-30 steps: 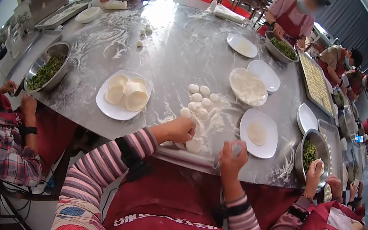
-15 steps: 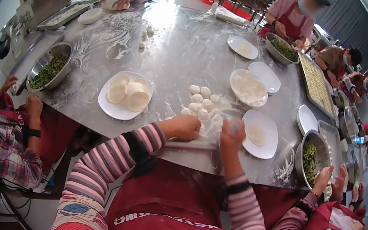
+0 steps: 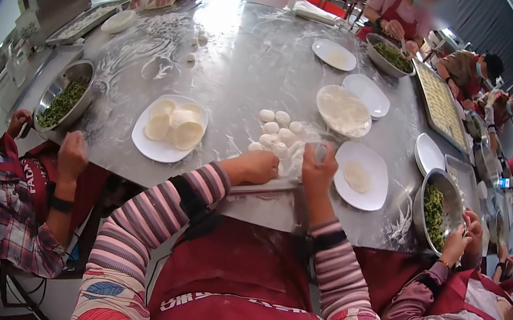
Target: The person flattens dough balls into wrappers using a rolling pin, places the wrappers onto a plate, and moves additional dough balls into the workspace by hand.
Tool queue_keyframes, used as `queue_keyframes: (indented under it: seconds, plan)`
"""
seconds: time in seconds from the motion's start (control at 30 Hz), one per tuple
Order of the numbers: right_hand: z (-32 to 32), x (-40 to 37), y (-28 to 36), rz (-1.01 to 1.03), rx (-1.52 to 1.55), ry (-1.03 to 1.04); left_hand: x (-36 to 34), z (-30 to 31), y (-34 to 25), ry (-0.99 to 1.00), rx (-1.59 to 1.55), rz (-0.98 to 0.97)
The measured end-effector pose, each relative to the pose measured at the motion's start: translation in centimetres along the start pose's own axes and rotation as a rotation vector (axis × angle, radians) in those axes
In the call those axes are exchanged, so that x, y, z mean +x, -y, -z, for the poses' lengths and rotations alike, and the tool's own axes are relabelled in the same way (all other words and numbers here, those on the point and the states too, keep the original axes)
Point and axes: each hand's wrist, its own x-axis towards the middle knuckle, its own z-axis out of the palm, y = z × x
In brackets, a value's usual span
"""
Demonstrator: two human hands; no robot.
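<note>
Two hands of ours are working the rolling pin (image 3: 276, 185), which is lying on the floured tabletop (image 3: 253, 58) just nearer us than the dough balls (image 3: 278, 133). On the left hand (image 3: 260, 167) the fingers are curling over the pin's middle. On the right hand (image 3: 319, 170) they are clenching its end. Left of the dough balls, we are logging a plate (image 3: 145, 141) holding round wrappers (image 3: 175, 125).

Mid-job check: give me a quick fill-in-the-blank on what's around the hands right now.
1. The left hand and the right hand both grip a ____.
2. The plate to the right of the right hand holds ____ flat dough round.
3. The steel bowl right of that plate holds chopped filling that is ____ in colour.
Missing words: rolling pin; one; green.
</note>
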Motion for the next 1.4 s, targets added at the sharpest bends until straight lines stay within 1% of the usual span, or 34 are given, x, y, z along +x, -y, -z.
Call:
queue_keyframes:
  seconds: [0.07, 0.13, 0.17, 0.2, 0.23, 0.27, 0.3, 0.33, 0.37, 0.4, 0.43, 0.47, 0.5, 0.53, 0.57, 0.63, 0.67, 0.73, 0.77, 0.83, 0.9, 0.93, 0.97, 1.0, 1.07, 1.1, 1.17, 1.2, 1.27, 1.3, 1.33, 1.37, 1.4]
  plan:
    - [0.6, -0.4, 0.3, 0.02, -0.054, -0.027, 0.2, 0.1, -0.1, 0.007, 0.028, 0.018]
    - [3.5, -3.0, -0.4, 0.512, -0.568, -0.01, -0.8, 0.9, -0.5, 0.099, 0.108, -0.056]
    - [4.8, -4.5, 0.3, 0.422, -0.435, 0.014, -1.3, 1.1, -0.5, 0.093, 0.104, -0.053]
    - [5.0, -5.5, 0.1, 0.425, -0.431, 0.017, -1.8, 1.2, -0.6, 0.122, -0.075, 0.033]
    - [5.0, -6.3, -0.3, 0.135, -0.153, 0.024, -2.1, 1.2, -0.5, 0.155, -0.253, 0.122]
    - [4.9, -7.1, -0.5, -0.163, 0.125, 0.027, -2.2, 1.1, -0.4, 0.163, -0.249, 0.13]
    - [4.6, -5.1, -0.1, 0.346, -0.358, 0.007, -2.2, 1.0, -0.4, 0.116, -0.18, 0.058]
    - [3.3, -3.4, 0.0, 0.332, -0.361, -0.001, -2.0, 0.8, -0.5, 0.07, -0.111, -0.022]
    - [1.8, -1.9, 0.2, 0.155, -0.203, -0.002, -1.3, 0.5, -0.5, 0.079, -0.101, -0.029]
    - [1.2, -1.2, 0.2, -0.019, -0.044, -0.003, -0.6, 0.3, -0.8, 0.047, -0.053, -0.023]
    - [1.4, -1.5, 0.2, -0.022, -0.049, -0.011, -0.3, 0.1, -0.9, 0.011, -0.008, -0.015]
    - [1.5, -1.7, 0.1, 0.024, -0.053, -0.044, -0.1, 0.1, -0.8, 0.009, -0.007, -0.021]
    - [1.7, -1.9, 0.1, 0.074, -0.059, -0.071, -0.4, 0.7, -1.4, 0.073, 0.095, -0.058]
    - [3.0, -3.2, 0.0, 0.171, -0.162, -0.029, -0.6, 0.9, -1.7, 0.136, 0.193, -0.091]
    - [4.5, -4.9, 0.0, 0.269, -0.263, 0.015, -0.3, 1.2, -1.4, 0.129, 0.184, -0.092]
    - [6.9, -7.0, 1.8, 0.384, -0.356, 0.047, -0.1, 1.5, -0.9, 0.079, 0.006, -0.019]
    - [7.1, -7.9, 1.8, 0.38, -0.359, 0.047, -0.1, 1.6, -0.9, 0.083, 0.005, -0.02]
    - [7.0, -9.3, 2.2, -0.24, 0.241, -0.01, -0.5, 2.1, -1.3, 0.15, -0.294, 0.12]
    - [6.8, -9.1, 2.1, -0.247, 0.243, -0.014, -0.7, 1.5, -1.1, 0.156, -0.291, 0.123]
    - [5.7, -6.9, 1.9, -0.172, 0.129, -0.017, -1.3, 0.5, -0.7, 0.048, -0.006, -0.034]
    - [3.7, -3.7, 1.2, 0.173, -0.13, -0.085, -1.3, 0.9, -1.0, 0.062, 0.052, 0.011]
    - [2.3, -2.3, 0.5, 0.141, -0.086, -0.094, -1.4, 0.7, -1.5, 0.086, 0.094, 0.052]
    - [0.9, -1.1, 0.1, 0.101, -0.048, -0.107, -0.9, 0.8, -1.8, 0.044, 0.046, 0.141]
    - [0.1, -0.2, 0.2, 0.068, -0.048, -0.074, 0.1, 0.0, -0.5, -0.017, 0.043, 0.079]
    - [0.5, -0.2, 0.5, -0.065, 0.086, 0.004, 0.5, 0.8, -1.1, 0.026, 0.067, -0.004]
    - [1.6, -0.8, 0.5, -0.073, 0.074, -0.014, 0.4, 0.9, -1.2, 0.042, 0.071, -0.02]
    - [4.6, -3.8, 0.7, 0.492, -0.436, -0.035, -0.3, 0.8, -1.0, 0.054, 0.067, -0.034]
    - [5.7, -5.1, 1.4, 0.496, -0.425, -0.049, -0.6, 1.0, -1.2, 0.051, 0.067, -0.037]
    - [6.0, -6.4, 2.1, 0.139, -0.105, -0.037, -1.5, 1.4, -1.5, 0.178, -0.2, 0.144]
    - [5.2, -5.9, 1.9, 0.13, -0.101, -0.039, -1.5, 1.2, -1.2, 0.147, -0.027, -0.029]
    - [3.8, -4.5, 1.5, 0.093, -0.068, -0.09, -1.5, 1.0, -1.4, 0.159, -0.022, -0.026]
    - [2.6, -2.9, 1.2, 0.063, -0.037, -0.142, -1.2, 0.8, -1.8, 0.116, -0.016, 0.01]
    - [1.8, -1.4, 1.3, 0.007, -0.003, -0.075, -0.9, 0.7, -2.3, 0.065, -0.009, 0.043]
